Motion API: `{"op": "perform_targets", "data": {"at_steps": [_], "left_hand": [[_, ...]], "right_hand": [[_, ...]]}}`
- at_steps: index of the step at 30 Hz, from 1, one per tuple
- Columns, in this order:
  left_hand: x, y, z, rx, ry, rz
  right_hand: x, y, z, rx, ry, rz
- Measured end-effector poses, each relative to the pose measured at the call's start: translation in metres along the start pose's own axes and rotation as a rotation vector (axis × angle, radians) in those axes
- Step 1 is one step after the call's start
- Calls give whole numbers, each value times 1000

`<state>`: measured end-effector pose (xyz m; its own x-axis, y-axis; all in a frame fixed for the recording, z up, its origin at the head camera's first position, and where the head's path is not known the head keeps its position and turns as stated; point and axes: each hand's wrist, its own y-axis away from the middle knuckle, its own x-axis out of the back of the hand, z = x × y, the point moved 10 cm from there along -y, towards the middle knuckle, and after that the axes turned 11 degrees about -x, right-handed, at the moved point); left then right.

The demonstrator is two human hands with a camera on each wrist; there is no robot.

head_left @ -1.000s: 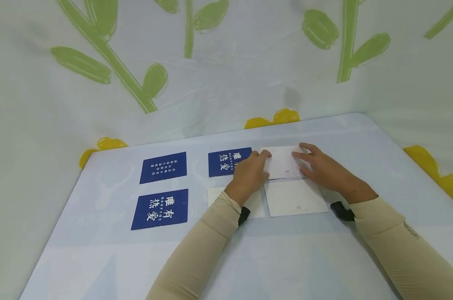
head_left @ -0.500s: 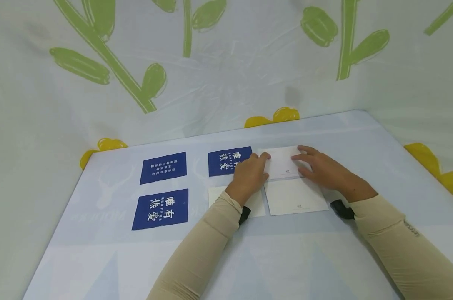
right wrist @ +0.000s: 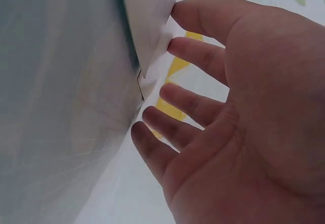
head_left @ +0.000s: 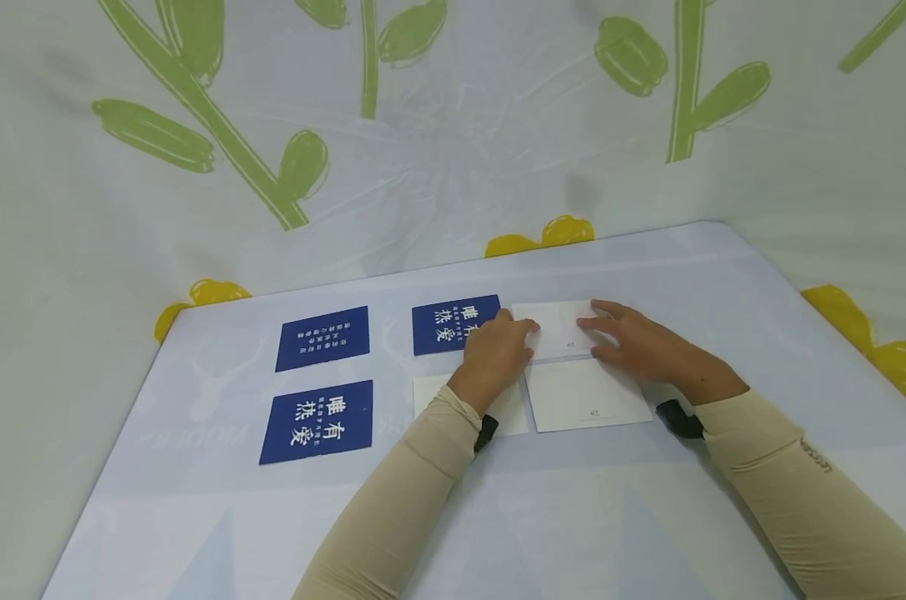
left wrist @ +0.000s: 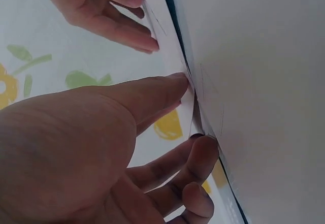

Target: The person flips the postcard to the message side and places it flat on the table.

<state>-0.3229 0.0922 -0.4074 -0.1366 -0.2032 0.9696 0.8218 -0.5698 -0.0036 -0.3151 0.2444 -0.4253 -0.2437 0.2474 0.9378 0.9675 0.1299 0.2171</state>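
Observation:
In the head view a white card [head_left: 558, 325] lies flat at the back of the table between my two hands. My left hand [head_left: 495, 354] touches its left edge with thumb and fingertips; the left wrist view shows the thumb [left wrist: 162, 89] at a card edge and the other fingers bent. At the right edge are the spread fingertips of my right hand [head_left: 640, 346], which look fairly straight in the right wrist view. Directly in front lies a second white card [head_left: 583, 400]. A third white card [head_left: 513, 412] is partly hidden by my left wrist.
A blue card with white characters [head_left: 441, 325] lies left of my left hand, partly covered by it. Farther left are two more blue cards, one at the back [head_left: 322, 337] and one nearer [head_left: 317, 421]. A patterned cloth wall [head_left: 453, 167] rises behind the table.
The white card between my hands has slid slightly towards me and a little to the left, both hands moving along with it. The other cards keep their places while the view shifts slightly.

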Motion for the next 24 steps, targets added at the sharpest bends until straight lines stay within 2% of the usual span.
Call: {"op": "perform_targets", "data": {"at_steps": [6,12,24], "left_hand": [[-2,-1,-1,13,-4,-21],[-6,-1,-2,21,-4,-42],[-11,0,-4,14,-12,-41]], "right_hand": [[7,3,-6,54,6,48],[7,4,-11,80,-38,30],[0,3,-8,57,-46,3]]}}
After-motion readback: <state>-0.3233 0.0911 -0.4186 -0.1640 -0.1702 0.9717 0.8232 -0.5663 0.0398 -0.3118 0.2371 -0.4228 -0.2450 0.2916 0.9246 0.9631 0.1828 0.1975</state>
